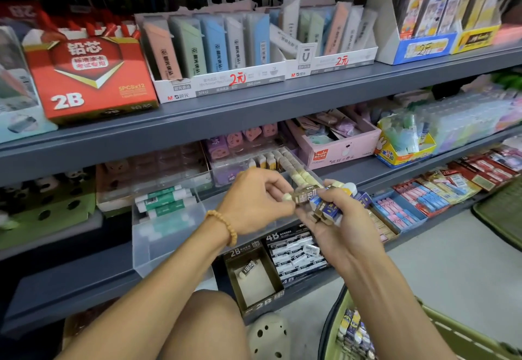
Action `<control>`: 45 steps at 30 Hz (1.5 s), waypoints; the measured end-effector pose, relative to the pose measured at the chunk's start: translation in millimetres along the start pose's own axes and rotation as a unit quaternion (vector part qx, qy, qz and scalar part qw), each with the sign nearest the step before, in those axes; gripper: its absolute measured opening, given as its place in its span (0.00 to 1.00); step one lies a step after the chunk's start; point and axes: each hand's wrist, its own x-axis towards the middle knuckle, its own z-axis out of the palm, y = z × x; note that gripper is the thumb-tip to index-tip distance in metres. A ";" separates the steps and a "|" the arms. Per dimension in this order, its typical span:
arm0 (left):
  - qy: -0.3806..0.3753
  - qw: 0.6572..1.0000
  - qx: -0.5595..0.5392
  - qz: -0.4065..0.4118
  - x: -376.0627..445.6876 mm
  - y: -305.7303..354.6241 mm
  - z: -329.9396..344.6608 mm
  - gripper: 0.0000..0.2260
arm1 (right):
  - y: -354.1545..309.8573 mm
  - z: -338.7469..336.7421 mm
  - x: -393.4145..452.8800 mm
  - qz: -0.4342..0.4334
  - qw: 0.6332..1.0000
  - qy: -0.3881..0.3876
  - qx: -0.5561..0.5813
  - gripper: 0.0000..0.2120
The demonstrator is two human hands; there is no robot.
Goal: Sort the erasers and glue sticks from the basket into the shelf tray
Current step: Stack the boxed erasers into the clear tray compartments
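Hands: left hand (254,201) and right hand (336,218) meet in front of the middle shelf (367,172), just above the clear tray's front edge.
Right grip: clenched round a bundle of erasers (327,208), palm up, with blue, white and gold sleeves showing among the fingers.
Left grip: thumb and fingers pinch one gold-sleeved eraser (302,196) at its pale left end.
Axis: that eraser lies roughly level, long axis running left to right, its right end at or in the bundle; I cannot tell whether it has come free.
Key relation: the left hand is the nearer one to the clear tray (166,242), which lies just below and to the left of both hands; its rear left corner holds green glue sticks (163,200).
Other home: a gold 2B box (255,280) on the lower shelf, with one like eraser inside, sits straight below the hands.
Basket: green basket (440,328) at the lower right, by the right forearm, with more erasers in it.
Judgement: sorting looks partway done; the pinched eraser probably goes down next.
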 end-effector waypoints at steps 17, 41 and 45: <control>0.056 0.997 0.019 -0.042 61.5 -7.1 4.2 0.07 | -31.6 -61.7 -3.7 -0.020 0.993 0.109 -0.039 0.09; 0.007 0.950 0.305 0.061 83.3 -28.9 15.1 0.07 | -26.6 -58.2 3.6 0.011 0.986 0.008 -0.168 0.13; 0.049 0.972 0.209 0.092 67.9 -15.4 17.6 0.02 | -25.5 -54.2 5.3 -0.004 0.983 0.003 -0.184 0.15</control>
